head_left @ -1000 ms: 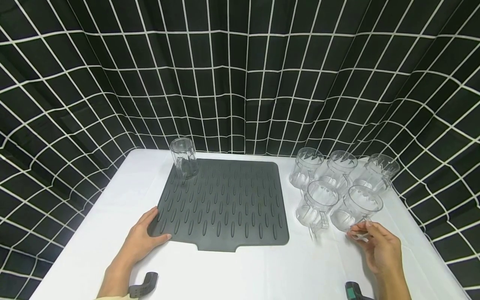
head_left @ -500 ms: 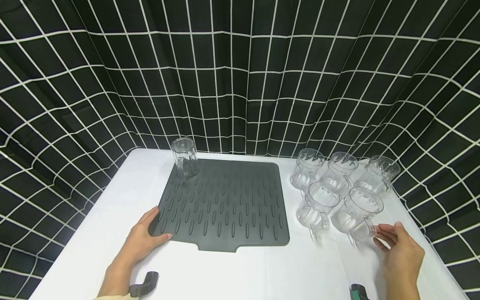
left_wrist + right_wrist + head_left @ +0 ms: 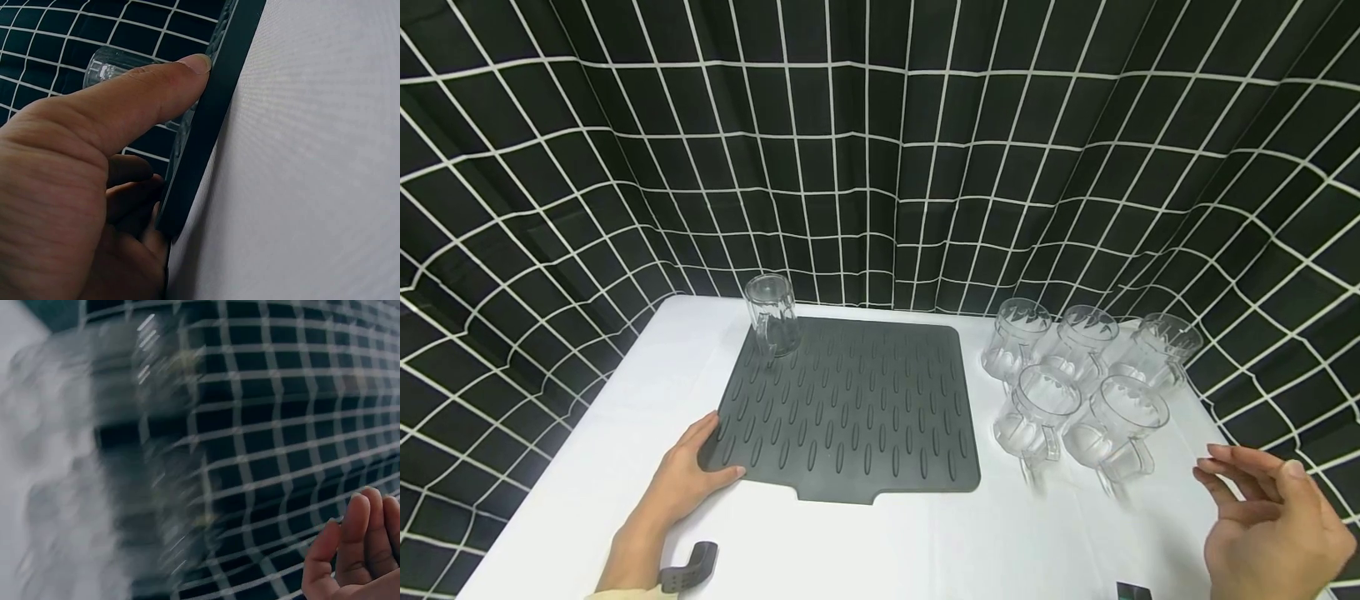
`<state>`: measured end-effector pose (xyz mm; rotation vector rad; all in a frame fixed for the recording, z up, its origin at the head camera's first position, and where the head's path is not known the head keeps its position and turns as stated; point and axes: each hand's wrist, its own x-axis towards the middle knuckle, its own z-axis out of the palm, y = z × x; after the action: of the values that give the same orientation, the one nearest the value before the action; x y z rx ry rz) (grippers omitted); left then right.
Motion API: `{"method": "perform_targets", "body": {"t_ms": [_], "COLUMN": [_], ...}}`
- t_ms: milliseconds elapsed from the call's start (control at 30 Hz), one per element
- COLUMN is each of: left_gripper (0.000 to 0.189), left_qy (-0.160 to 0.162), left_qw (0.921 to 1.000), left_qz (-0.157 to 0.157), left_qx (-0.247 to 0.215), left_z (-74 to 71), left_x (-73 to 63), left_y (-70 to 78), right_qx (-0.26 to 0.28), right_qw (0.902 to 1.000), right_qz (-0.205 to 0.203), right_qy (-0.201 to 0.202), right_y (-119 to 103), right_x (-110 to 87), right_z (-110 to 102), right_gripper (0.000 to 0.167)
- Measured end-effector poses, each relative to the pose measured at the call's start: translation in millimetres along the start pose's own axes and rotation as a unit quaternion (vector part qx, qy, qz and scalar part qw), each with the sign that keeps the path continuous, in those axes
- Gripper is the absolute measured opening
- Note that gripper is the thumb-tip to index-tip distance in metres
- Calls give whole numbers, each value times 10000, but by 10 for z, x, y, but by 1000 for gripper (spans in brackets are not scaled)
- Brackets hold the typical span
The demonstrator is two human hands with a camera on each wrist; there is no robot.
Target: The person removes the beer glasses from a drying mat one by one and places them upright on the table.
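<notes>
A dark grey ridged drying mat [image 3: 850,408] lies on the white table. My left hand [image 3: 681,475] rests at its near left corner, thumb against the front edge and fingers along the left side; the left wrist view shows the thumb [image 3: 162,87] touching the rim. A clear glass mug [image 3: 775,317] stands upright on the mat's back left corner. On the right, several clear glass mugs stand upright in two rows. My right hand [image 3: 1273,521] is in the air right of the nearest mug [image 3: 1116,421], apart from its handle, loosely bent and holding nothing.
The back row has a left mug [image 3: 1015,337], a middle mug [image 3: 1081,342] and a right mug [image 3: 1157,350]. A front left mug [image 3: 1037,412] stands close beside the nearest one. Black curtain with a white grid [image 3: 880,167] surrounds the table [image 3: 925,550].
My right hand has let go of the nearest mug's handle and moved away to the right. That mug stays in place. My left hand has kept its place on the mat.
</notes>
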<state>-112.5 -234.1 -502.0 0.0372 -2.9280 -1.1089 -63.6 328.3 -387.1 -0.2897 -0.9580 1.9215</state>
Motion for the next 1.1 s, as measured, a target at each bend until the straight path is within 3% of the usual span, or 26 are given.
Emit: {"method": "perform_targets", "body": {"t_ms": [100, 200, 333, 533, 867, 1100], "left_gripper": [100, 100, 102, 103, 102, 100], "left_qy": [-8, 6, -15, -96, -105, -64], "left_qw": [10000, 10000, 10000, 9998, 9998, 9998], "left_qz": [-1, 10, -5, -79, -71, -73], "left_qx": [-3, -6, -50, -153, -183, -167], "left_z": [-8, -15, -21, -29, -1, 8], "left_x": [11, 23, 33, 44, 25, 5], "left_y": [-13, -19, -14, 1, -26, -30], "right_qx": [326, 666, 1484, 2117, 2463, 2131], "right_qw": [9987, 9926, 9698, 9398, 8984, 8846], "right_qz": [-219, -288, -92, 154, 400, 496], "right_qy": [-330, -974, -1934, -2676, -3614, -4118], "right_y": [-68, -122, -175, -178, 11, 202], "right_x": [-131, -236, -347, -528, -746, -887], "right_z": [124, 213, 333, 628, 1022, 1300], "right_gripper": [40, 38, 33, 34, 33, 31]}}
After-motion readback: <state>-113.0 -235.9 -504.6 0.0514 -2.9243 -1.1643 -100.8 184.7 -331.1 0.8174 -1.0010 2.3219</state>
